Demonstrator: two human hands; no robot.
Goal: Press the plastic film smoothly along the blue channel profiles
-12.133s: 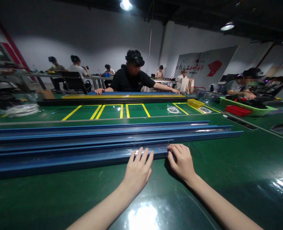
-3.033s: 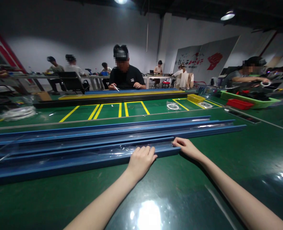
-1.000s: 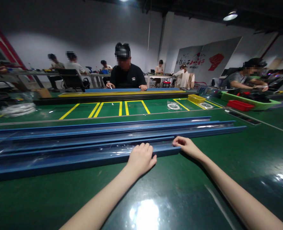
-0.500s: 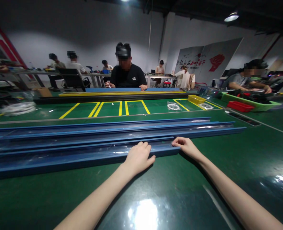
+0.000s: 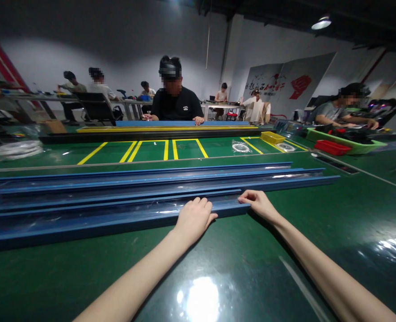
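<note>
Long blue channels with clear film inside lie side by side across the green table. The nearest blue channel [image 5: 117,218] ends under my hands. My left hand [image 5: 195,218] rests over its near wall close to the right end, fingers bent into the channel and thumb outside, gripping the wall. At the channel's right end, my right hand [image 5: 254,202] has thumb and forefinger pinched together at the clear film; what lies between the fingertips is too small to make out. Behind it, another blue channel [image 5: 295,182] reaches further right.
Yellow tape marks cross the green table [image 5: 315,250] beyond the channels. A yellow tray [image 5: 273,137], a red tray [image 5: 332,147] and a green bin [image 5: 368,146] stand at the back right. Across the table a person [image 5: 176,105] sits behind black and yellow strips.
The view has shifted slightly, so the scene sits a little further left. Both hands keep their places on the nearest channel.
</note>
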